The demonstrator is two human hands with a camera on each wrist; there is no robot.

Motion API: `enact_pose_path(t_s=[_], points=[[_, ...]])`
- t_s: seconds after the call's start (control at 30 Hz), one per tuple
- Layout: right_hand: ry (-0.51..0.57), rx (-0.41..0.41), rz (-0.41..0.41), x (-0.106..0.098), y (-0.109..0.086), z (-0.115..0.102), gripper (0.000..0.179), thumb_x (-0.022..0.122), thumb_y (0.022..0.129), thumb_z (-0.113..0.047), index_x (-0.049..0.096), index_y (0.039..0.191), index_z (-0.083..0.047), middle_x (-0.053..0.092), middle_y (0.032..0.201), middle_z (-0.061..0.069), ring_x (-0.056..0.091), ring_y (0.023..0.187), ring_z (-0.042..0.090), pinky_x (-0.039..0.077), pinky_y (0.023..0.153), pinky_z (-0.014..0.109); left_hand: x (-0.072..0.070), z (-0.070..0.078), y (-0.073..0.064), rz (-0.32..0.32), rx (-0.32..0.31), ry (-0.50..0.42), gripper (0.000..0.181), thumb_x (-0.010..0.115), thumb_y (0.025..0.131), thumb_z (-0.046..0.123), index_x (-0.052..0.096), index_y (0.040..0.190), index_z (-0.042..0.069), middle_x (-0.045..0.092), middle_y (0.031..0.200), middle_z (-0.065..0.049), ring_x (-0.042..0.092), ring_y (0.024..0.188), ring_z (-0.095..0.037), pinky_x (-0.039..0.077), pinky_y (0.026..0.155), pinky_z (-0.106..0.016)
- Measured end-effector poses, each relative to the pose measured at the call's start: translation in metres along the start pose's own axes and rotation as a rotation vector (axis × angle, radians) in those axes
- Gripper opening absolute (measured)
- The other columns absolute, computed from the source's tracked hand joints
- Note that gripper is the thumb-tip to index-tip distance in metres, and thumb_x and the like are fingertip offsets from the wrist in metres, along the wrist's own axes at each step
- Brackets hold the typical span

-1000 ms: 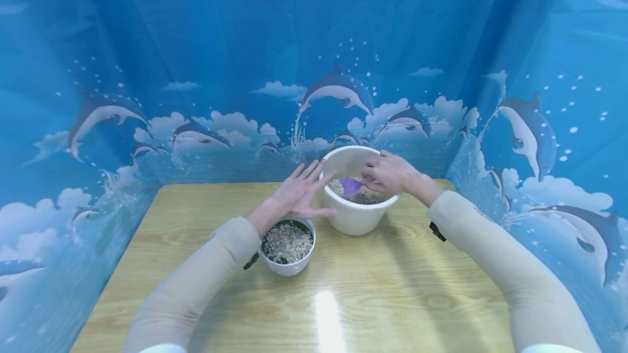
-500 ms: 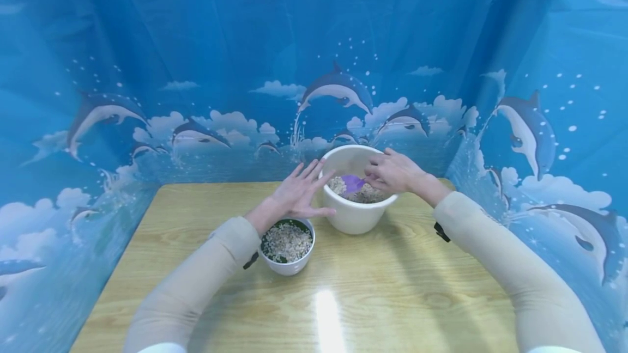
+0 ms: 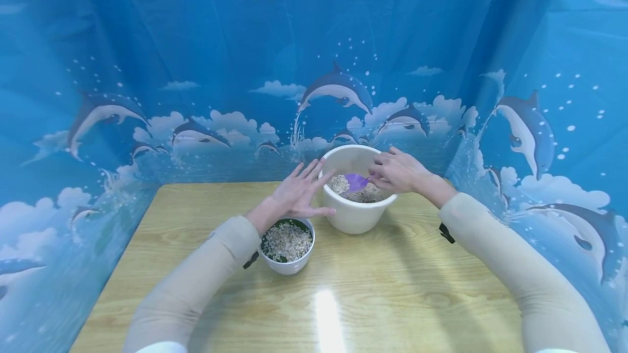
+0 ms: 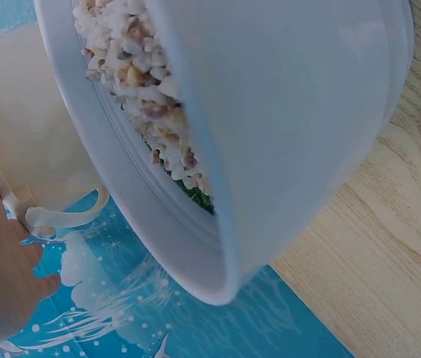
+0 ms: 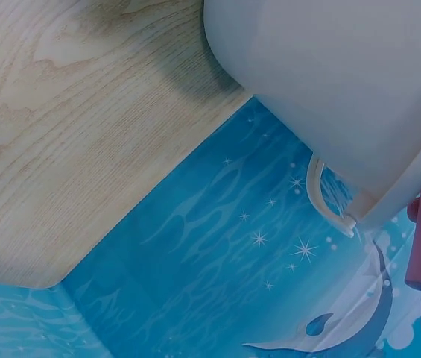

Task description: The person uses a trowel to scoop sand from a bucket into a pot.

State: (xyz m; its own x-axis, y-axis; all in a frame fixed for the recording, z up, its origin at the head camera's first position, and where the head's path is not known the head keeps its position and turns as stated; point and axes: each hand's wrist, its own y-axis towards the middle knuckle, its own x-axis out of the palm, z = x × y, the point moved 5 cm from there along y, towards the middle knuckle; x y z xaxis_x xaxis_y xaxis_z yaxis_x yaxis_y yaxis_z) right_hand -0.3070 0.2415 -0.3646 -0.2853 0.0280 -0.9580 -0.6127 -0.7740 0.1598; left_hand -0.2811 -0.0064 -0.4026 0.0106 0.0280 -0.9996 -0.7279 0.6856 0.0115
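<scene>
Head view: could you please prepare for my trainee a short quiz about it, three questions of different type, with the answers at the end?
1. Which hand holds the purple scoop in the bucket?
2. True or false: the left hand is stretched out, not curled.
3. The small bowl stands: A) inside the bucket; B) on the table; C) on the bucket's rim.

Key: 1. The right hand. 2. True. 3. B.

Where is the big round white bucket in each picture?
Head: the big round white bucket is just right of and below the middle.
Left wrist: the bucket is at the left edge, beyond a small round white bowl of pebbles.
Right wrist: the bucket fills the upper right.
Shared landmark: the pale wood-grain table.
</scene>
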Motion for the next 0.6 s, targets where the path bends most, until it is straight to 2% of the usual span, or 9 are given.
enact_pose_path(t_s=[0.6], points=[[-0.013, 0.007, 0.029, -0.0058, -0.0107, 0.0024, 0.017, 0.075, 0.097, -0.033, 0.076, 0.102, -0.017, 0.075, 0.093, 0.000, 0.062, 0.086, 0.019, 0.041, 0.075, 0.033, 0.0001, 0.0009, 0.0003, 0.020, 0.003, 0.009, 0.106, 0.044, 0.094, 0.083, 0.013, 0.171, 0.017, -0.002, 0.179, -0.019, 0.008, 0.167, -0.039, 0.014, 0.136, -0.061]])
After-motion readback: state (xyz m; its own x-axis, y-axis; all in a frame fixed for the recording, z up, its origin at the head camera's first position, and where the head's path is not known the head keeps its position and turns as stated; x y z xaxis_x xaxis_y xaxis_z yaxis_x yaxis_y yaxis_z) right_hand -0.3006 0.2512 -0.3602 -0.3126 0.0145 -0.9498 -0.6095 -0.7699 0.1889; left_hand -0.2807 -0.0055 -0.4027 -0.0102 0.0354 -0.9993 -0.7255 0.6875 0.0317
